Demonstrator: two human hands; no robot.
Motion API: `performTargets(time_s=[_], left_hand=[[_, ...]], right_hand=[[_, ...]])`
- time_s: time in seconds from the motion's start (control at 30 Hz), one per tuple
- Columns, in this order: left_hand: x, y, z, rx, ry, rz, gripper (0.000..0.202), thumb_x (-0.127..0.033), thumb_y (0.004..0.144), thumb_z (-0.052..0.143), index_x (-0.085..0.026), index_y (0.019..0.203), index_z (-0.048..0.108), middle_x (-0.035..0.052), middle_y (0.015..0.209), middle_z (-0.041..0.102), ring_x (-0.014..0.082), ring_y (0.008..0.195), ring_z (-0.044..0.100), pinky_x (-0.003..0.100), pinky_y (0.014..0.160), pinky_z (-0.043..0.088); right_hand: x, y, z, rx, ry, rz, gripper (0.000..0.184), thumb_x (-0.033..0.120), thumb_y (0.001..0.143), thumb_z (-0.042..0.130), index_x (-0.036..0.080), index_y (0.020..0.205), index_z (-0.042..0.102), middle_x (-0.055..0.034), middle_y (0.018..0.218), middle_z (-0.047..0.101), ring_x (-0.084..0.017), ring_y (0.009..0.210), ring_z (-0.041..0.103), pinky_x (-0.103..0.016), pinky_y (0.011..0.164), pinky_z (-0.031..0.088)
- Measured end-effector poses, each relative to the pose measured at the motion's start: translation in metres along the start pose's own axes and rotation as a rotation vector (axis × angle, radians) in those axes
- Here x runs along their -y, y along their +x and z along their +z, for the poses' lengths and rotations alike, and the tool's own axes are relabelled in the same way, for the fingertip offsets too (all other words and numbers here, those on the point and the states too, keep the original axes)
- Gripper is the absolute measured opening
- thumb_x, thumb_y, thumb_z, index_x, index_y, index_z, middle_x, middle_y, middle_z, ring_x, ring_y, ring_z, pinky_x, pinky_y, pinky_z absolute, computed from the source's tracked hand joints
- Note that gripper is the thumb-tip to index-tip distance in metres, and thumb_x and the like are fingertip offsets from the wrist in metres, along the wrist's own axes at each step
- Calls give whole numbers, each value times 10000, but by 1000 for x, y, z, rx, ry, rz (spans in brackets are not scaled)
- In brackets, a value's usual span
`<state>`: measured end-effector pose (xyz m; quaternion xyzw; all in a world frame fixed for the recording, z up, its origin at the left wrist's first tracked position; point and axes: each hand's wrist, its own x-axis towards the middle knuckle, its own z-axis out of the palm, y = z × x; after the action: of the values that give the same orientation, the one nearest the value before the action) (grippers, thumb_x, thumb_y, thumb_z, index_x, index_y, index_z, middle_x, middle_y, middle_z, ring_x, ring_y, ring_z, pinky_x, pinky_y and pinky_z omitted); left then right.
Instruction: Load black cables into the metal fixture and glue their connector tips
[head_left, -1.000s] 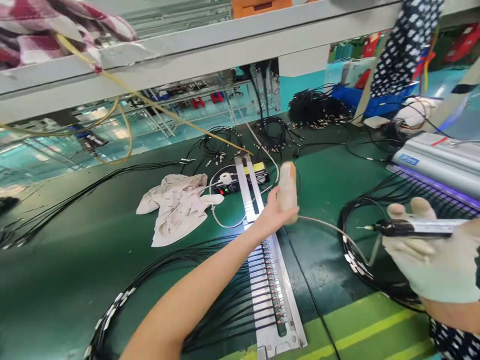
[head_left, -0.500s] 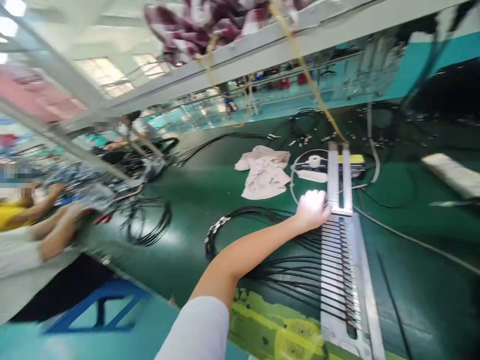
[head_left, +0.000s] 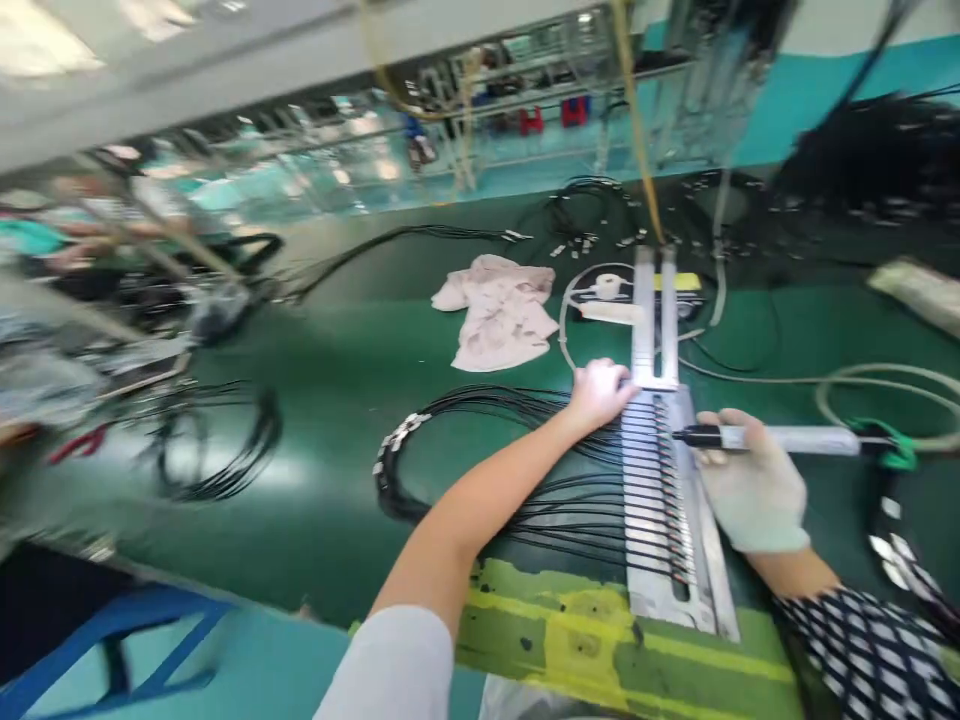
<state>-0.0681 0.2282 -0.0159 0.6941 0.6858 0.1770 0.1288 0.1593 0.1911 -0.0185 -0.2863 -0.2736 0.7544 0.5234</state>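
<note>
A long metal fixture (head_left: 643, 585) with a row of slots lies on the bench, and black cables (head_left: 577, 505) run into the slots from the left. My bare left hand (head_left: 600, 392) is closed at the fixture's left edge, near its forked far end; the fingertips are partly hidden. My right hand (head_left: 754, 490), in a pale glove, grips a pen-shaped tool (head_left: 802, 440) with a pale barrel and a black front end. Its tip points left, over or close to the row of small cable ends in the fixture.
A crumpled pale cloth (head_left: 502, 315) lies beyond the cables. Coiled black cables (head_left: 225, 470) and red-handled pliers (head_left: 79, 443) are at the left. A pale cord (head_left: 885, 375) loops at the right. Yellow-green tape (head_left: 555, 630) covers the bench's front edge.
My right hand has come into view from the right with the pen-shaped tool. My left hand stays at the fixture's edge. The view has turned right, and the co-workers at left have mostly left it.
</note>
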Motion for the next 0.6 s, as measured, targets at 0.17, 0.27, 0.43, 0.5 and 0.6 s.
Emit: performTargets(time_s=[0.17,0.27,0.43,0.5,0.6], left_hand=[[8,-4,4,-71,-9,85,327,-428,985,510,-182,1051,715,104,1081,641,255,1129,534,432,981,358],[8,-13,3,-107,23,106,305,-412,987,508,-196,1022,720,93,1047,646,254,1101,539,445,984,328],[10,-20,4,-130,51,108,297,-413,992,491,-204,1039,696,93,1062,631,253,1077,535,414,928,340],[12,-19,5,-134,32,109,281,-404,993,493,-196,1078,662,83,1054,635,236,1041,553,378,879,361],[15,-18,7,-131,14,133,252,-383,999,485,-182,1081,613,64,1010,650,211,966,581,340,819,376]], right_hand=[[-7,-9,7,-43,-37,-35,176,431,848,694,272,924,707,-5,939,713,-86,556,474,-258,569,481],[0,-9,10,-18,-57,-16,228,455,885,669,249,977,696,-42,1008,734,-88,569,507,-257,587,501],[26,19,3,77,-400,-143,322,426,865,741,229,1104,653,-72,1132,738,-140,702,694,-298,690,605],[31,30,-3,80,-554,-215,309,370,855,763,213,1101,659,-81,1165,730,-144,708,716,-309,708,628],[27,39,-10,98,-656,-312,249,343,861,760,209,1055,679,-79,1147,734,-138,698,716,-308,701,638]])
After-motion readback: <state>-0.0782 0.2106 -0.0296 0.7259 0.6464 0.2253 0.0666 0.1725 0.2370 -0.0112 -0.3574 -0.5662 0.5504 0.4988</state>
